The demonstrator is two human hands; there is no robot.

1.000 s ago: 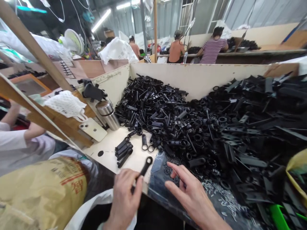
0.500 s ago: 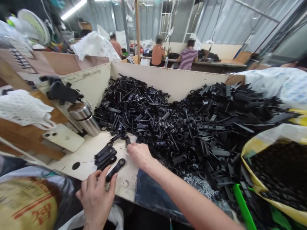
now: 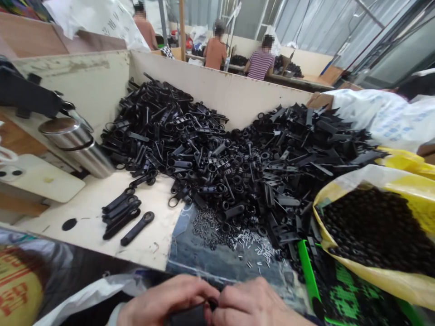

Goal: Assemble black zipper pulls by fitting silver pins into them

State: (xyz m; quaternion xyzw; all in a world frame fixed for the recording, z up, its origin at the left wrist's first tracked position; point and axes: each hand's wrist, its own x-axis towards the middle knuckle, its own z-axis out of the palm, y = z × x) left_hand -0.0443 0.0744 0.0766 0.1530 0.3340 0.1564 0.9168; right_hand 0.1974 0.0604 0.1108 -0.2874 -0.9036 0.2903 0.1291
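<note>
At the bottom edge of the view, my left hand (image 3: pixel 170 299) is closed around a black plastic part (image 3: pixel 188 315), partly cut off by the frame. My right hand (image 3: pixel 253 301) meets it there, fingers pinched at the part's dark end; whatever small thing they hold is hidden. Several finished-looking black plastic handles (image 3: pixel 122 210) with ring ends lie side by side on the pale board (image 3: pixel 149 249), and a single black handle (image 3: pixel 137 228) lies just apart from them. Small metal pins (image 3: pixel 254 246) are scattered on a dark cloth (image 3: pixel 204 256) beyond my hands.
A big heap of black parts (image 3: pixel 190 145) fills the bin against its back wall (image 3: pixel 217 88). On the left stand a steel flask (image 3: pixel 78 147) and a phone (image 3: pixel 44 179). A yellow sack (image 3: pixel 370 271) and a green tray (image 3: pixel 307 267) sit right. People work behind.
Both hands have drawn back toward me and come together around a black part. My left hand left the single handle on the board. The view has shifted right and down.
</note>
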